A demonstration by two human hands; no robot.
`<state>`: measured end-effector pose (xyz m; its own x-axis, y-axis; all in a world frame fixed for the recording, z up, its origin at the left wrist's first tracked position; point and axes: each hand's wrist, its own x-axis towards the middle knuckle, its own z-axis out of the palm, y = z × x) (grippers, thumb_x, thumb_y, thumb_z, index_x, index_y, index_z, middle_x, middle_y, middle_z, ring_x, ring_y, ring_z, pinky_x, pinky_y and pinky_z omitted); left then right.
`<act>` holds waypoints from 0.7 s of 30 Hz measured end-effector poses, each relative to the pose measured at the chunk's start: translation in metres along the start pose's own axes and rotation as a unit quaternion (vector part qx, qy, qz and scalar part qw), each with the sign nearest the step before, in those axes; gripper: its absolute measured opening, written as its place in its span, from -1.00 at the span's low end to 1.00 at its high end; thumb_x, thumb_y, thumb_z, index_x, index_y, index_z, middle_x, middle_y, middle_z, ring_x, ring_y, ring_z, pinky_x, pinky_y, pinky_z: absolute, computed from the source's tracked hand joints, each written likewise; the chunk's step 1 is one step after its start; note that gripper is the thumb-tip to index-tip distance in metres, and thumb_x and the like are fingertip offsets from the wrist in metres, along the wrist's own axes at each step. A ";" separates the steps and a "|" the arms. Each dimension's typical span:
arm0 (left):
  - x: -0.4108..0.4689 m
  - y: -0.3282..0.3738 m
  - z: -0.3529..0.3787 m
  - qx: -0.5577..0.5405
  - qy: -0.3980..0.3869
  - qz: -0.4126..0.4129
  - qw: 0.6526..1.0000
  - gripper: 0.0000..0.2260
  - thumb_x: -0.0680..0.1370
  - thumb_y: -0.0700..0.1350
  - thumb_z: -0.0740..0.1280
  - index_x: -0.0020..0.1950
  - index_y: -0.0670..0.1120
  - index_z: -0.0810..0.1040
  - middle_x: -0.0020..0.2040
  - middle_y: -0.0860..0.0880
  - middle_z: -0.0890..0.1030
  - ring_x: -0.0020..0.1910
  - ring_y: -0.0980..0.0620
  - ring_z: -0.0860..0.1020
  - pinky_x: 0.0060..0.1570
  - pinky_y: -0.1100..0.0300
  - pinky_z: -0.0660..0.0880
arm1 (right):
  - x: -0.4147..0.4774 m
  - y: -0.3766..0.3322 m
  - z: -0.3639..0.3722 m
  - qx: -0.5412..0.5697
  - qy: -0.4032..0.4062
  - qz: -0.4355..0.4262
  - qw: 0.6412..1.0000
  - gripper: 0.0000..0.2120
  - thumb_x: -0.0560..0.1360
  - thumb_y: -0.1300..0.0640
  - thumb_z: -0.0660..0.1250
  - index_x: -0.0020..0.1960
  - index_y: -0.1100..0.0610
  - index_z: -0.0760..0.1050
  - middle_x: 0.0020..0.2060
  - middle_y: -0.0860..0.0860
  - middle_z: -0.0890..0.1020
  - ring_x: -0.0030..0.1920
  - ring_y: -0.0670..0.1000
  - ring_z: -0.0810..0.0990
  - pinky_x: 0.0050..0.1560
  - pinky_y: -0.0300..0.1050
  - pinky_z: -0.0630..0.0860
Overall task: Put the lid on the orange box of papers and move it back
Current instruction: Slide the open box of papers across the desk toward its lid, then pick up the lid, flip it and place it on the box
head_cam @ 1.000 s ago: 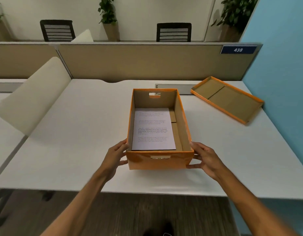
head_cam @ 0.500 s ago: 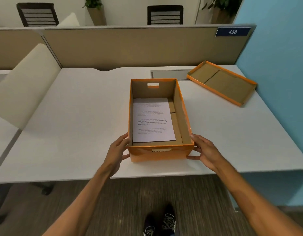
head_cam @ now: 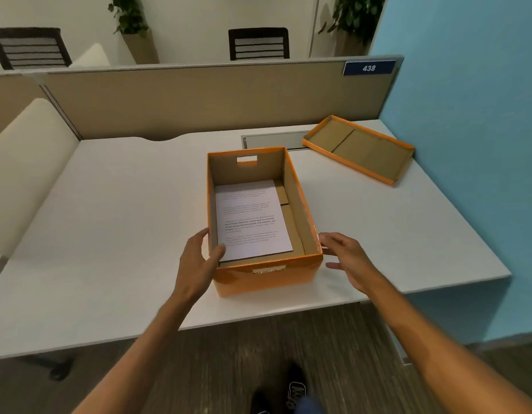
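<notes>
The orange box stands open near the front edge of the white desk, with a printed sheet of paper lying flat inside. Its lid lies upside down at the desk's far right, against the blue wall. My left hand grips the box's near left wall, with the thumb hooked over the rim and the fingers outside. Beside the box's near right corner, my right hand has its fingers spread, and only the fingertips come close to the cardboard.
A beige partition with a blue "438" sign closes the back of the desk. A grey cable flap sits behind the box. A cream divider borders the left side. My shoes show on the floor below.
My right hand has come off the box's near right side and spread open. My left thumb has hooked over the rim. The box has stayed on the desk.
</notes>
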<state>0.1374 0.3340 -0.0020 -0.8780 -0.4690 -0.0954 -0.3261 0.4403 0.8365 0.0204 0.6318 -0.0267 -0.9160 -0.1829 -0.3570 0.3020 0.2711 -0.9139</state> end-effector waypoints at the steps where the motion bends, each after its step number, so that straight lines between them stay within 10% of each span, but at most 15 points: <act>1: 0.002 0.007 0.001 0.025 0.005 0.024 0.999 -0.33 0.48 0.25 0.26 0.52 0.01 0.26 0.55 -0.09 0.29 0.48 -0.16 0.30 0.37 -0.21 0.30 | 0.001 -0.002 -0.003 -0.005 0.006 -0.009 1.000 -0.63 0.54 -0.14 0.34 0.25 0.03 0.56 0.16 -0.01 0.63 0.21 0.07 0.59 0.14 0.14 0.58; 21: 0.063 0.171 0.163 0.058 -0.079 0.213 0.972 -0.56 0.59 0.02 0.30 0.46 -0.02 0.38 0.57 -0.05 0.24 0.53 -0.05 0.19 0.41 -0.03 0.23 | 0.092 -0.036 -0.150 -0.086 0.067 -0.098 0.989 -0.80 0.55 0.13 0.41 0.16 0.14 0.64 0.00 0.03 0.71 -0.02 -0.10 0.65 -0.03 -0.23 0.55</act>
<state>-0.0304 0.5049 0.0470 -0.9818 -0.1065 0.1575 0.0497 0.6560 0.7531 -0.1145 0.7466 0.0027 -0.9828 -0.1244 -0.1362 0.0757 0.4011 -0.9129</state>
